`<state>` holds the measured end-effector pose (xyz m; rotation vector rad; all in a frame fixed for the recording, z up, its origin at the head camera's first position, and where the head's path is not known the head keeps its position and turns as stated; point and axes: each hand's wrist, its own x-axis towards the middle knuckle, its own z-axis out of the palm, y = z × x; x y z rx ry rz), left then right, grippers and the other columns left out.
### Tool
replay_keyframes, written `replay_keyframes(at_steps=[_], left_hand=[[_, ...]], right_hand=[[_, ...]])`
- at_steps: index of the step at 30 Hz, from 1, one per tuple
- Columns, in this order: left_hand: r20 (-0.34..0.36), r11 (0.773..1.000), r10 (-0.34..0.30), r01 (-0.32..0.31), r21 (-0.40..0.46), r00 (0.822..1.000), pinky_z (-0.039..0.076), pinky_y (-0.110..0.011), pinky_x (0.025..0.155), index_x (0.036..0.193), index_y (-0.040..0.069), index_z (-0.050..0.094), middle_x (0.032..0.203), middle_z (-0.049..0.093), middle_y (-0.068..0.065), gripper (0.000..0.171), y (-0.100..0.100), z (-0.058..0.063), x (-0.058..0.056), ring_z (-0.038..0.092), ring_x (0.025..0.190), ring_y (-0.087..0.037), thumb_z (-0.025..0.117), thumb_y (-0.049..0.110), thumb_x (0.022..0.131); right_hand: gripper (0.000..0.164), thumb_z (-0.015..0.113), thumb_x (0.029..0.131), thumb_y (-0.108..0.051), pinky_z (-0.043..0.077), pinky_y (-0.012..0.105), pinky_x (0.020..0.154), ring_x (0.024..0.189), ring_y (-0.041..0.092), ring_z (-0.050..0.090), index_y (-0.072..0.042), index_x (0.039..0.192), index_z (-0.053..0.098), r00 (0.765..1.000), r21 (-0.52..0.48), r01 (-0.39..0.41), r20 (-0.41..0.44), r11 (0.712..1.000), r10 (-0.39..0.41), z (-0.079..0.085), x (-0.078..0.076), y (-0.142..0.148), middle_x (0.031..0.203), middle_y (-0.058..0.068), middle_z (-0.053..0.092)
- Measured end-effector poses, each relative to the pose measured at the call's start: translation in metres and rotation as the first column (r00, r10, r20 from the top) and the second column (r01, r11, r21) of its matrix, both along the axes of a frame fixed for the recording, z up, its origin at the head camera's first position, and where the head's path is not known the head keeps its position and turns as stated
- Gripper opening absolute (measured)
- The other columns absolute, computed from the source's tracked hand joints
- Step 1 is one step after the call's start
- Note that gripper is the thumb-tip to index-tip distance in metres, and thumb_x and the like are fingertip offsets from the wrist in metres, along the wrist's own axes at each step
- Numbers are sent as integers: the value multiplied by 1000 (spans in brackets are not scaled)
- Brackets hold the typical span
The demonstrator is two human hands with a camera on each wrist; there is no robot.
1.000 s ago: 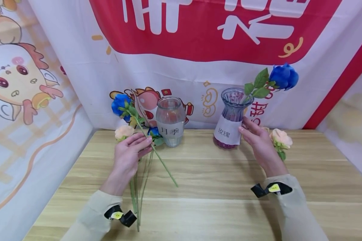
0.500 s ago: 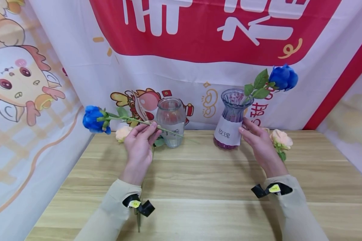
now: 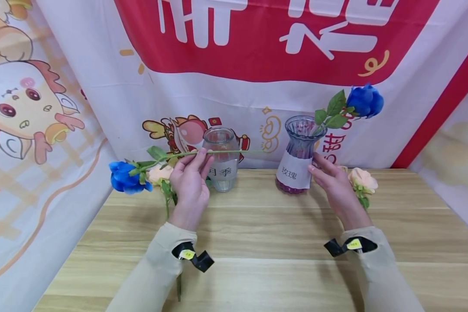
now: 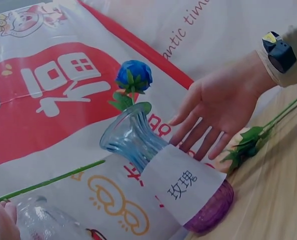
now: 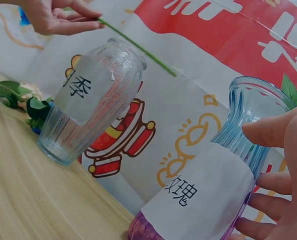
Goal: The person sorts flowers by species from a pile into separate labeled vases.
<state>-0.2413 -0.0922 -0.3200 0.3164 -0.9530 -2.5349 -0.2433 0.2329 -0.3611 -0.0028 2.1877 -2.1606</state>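
My left hand (image 3: 192, 186) pinches the green stem of a blue rose (image 3: 128, 177) between thumb and fingers. The bloom points left and the stem lies nearly level, its bare end reaching right past the clear glass vase (image 3: 223, 147). My right hand (image 3: 337, 186) is at the right side of a flared glass vase (image 3: 298, 145) with a purple base and a paper label, fingers fairly straight and fingertips right at its wall. Out of that vase leans another blue rose (image 3: 364, 101) to the right. In the right wrist view, the held stem (image 5: 143, 52) crosses above the clear vase's mouth.
A peach flower (image 3: 160, 174) lies on the wooden table (image 3: 257, 260) behind my left hand, with stems running toward the front. Another peach flower (image 3: 362, 180) lies right of my right hand. A printed cloth backdrop (image 3: 257, 104) stands directly behind the vases.
My left hand has moved right and slightly up with the blue rose, whose stem has swung from sloping down to nearly level. The bloom has swung leftward and down. My right hand stays put.
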Motion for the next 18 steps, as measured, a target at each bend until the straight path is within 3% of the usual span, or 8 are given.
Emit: replay_keyframes(at_steps=[16,18], left_hand=[[-53,998,-25,28,57,998,66,-33,91,96,3,68,105,75,-13,11,36,21,-10,78,85,-20,77,-2,94],[-62,998,-31,35,61,998,66,-34,92,96,4,68,109,75,-16,10,43,24,-12,78,94,-26,77,-2,94]], right_hand=[[73,56,111,-28,17,50,137,167,24,16,-13,170,17,1000,-7,5,-7,1000,-5,0,0,-1,180,5,14],[73,57,111,-28,17,51,137,167,25,16,-14,170,17,1000,-8,8,-5,1000,-8,-1,-1,-1,180,5,14]])
